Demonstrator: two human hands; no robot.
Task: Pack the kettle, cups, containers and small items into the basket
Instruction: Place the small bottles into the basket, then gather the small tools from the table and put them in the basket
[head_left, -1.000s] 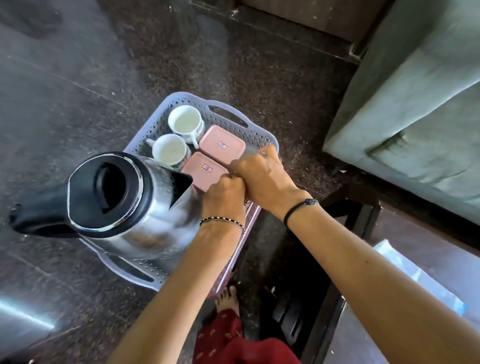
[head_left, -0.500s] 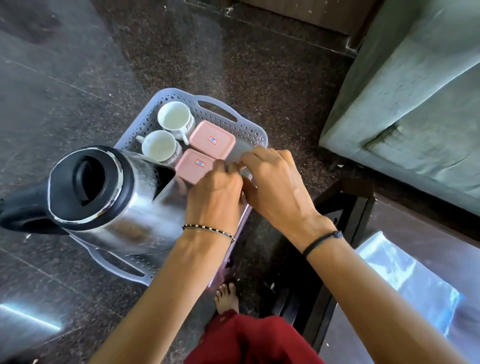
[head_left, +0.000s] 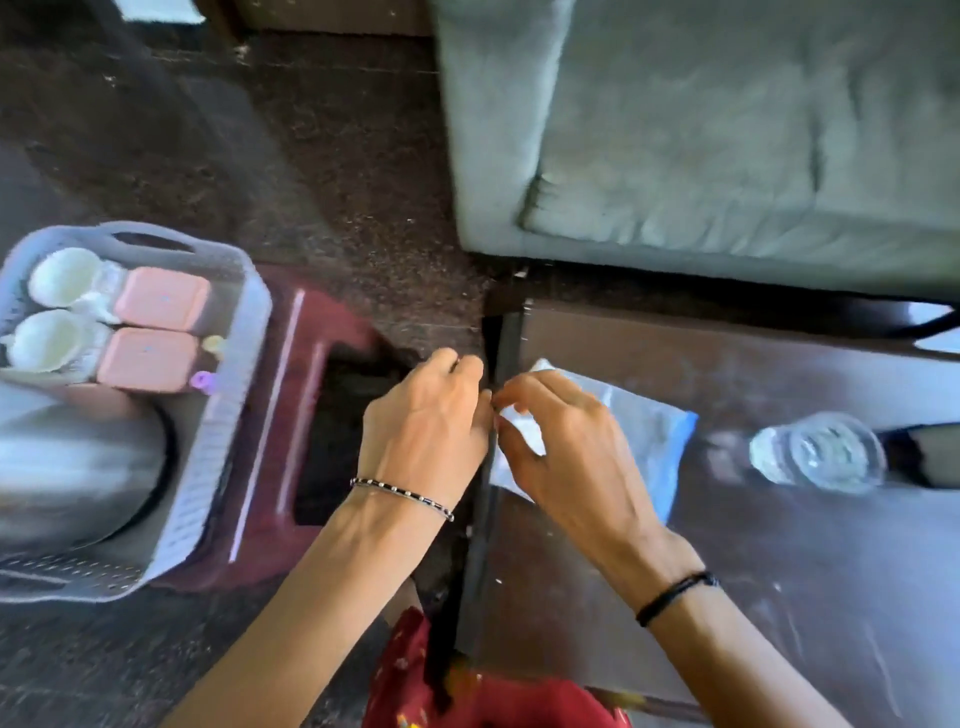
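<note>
Now I see the basket (head_left: 228, 415) on a red stool (head_left: 291, 415) holding two cups (head_left: 57, 306), two pink boxes (head_left: 156, 327) and the blurred kettle (head_left: 67, 467), cut off at left. My left hand (head_left: 426, 421) and right hand (head_left: 566, 452) meet at the table (head_left: 727, 571) edge, fingertips pinched together; on what, I cannot tell.

Your lavender perforated basket (head_left: 223, 447) sits far left on a maroon stool, w/ steel kettle (head_left: 72, 467) at its near end, two white cups (head_left: 57, 306) at the far end, two pink lidded containers (head_left: 156, 327) right of the cups, small bits beside them, blurred.
</note>
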